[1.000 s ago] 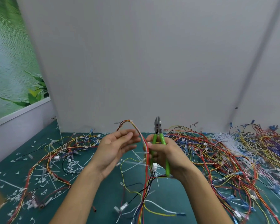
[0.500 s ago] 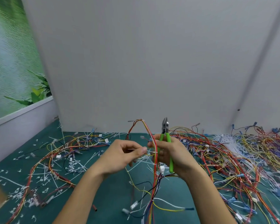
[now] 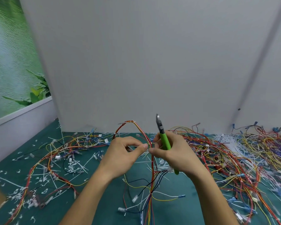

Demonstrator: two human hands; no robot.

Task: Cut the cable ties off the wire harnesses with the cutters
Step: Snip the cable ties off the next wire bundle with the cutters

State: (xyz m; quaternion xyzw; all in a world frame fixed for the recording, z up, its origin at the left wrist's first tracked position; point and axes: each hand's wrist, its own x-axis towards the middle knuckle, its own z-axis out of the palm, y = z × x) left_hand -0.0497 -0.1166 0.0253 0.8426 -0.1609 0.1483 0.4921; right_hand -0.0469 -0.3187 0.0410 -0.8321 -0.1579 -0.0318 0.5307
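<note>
Inside the right hand point(image 3: 173, 153), cutters point(image 3: 165, 141) sit half-hidden.

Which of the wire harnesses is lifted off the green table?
The red, orange and yellow wire harness arching up between the left hand and right hand; the others lie flat on the table.

Curled left hand point(image 3: 122, 156) beside right hand point(image 3: 177, 155)

cutters point(image 3: 165, 141) in right hand point(image 3: 178, 157), harness point(image 3: 152, 168) by left hand point(image 3: 122, 158)
</note>
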